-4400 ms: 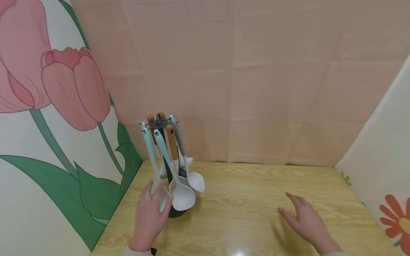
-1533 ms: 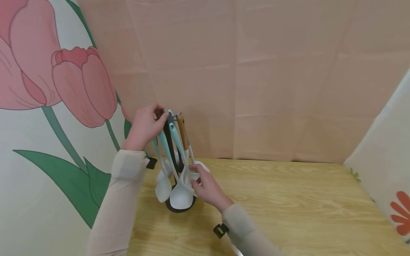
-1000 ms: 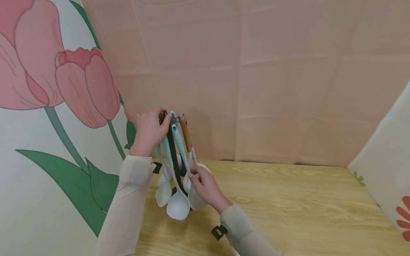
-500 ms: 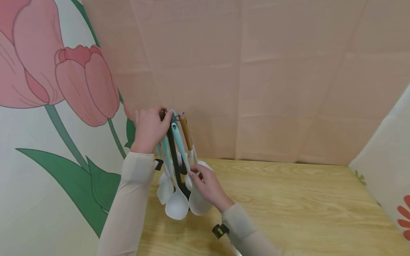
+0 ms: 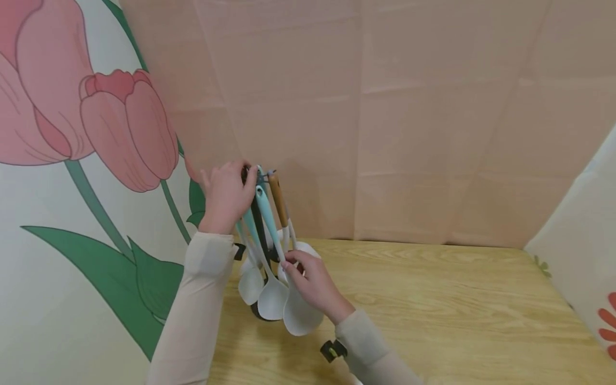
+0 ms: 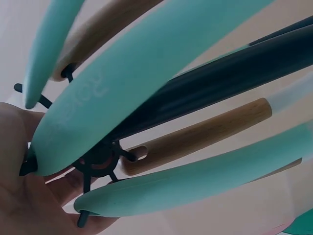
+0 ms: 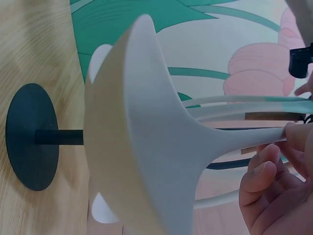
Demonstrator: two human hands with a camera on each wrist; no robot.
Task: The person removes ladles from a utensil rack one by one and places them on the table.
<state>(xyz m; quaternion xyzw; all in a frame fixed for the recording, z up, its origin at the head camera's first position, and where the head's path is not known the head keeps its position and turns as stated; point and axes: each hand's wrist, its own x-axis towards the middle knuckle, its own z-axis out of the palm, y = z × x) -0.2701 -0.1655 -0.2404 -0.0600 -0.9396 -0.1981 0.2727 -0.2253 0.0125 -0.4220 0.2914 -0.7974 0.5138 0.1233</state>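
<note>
A black rotating utensil rack (image 7: 32, 137) stands on the wooden table, hung with white kitchen utensils that have aqua or wooden handles. My left hand (image 5: 226, 195) grips the rack's top; in the left wrist view its fingers reach behind the black hook ring (image 6: 100, 159). My right hand (image 5: 313, 283) pinches the neck of a white spatula (image 7: 171, 127) with an aqua handle and a broad, slightly dished head. The spatula's handle end is at the hooks. Two other white heads, a spoon (image 5: 251, 286) and a ladle-like one (image 5: 272, 299), hang to its left. More utensils behind are partly hidden.
The wooden table (image 5: 433, 305) extends to the right. Behind it hangs a creased pinkish cloth (image 5: 409, 133). A tulip-painted wall panel (image 5: 125, 123) stands close on the left, and a flower-printed panel (image 5: 582, 251) on the right.
My left hand has risen from the lower utensils to the rack's top. My right hand has crossed from the right to the spatula. Lately the spatula's head has shifted slightly forward and right.
</note>
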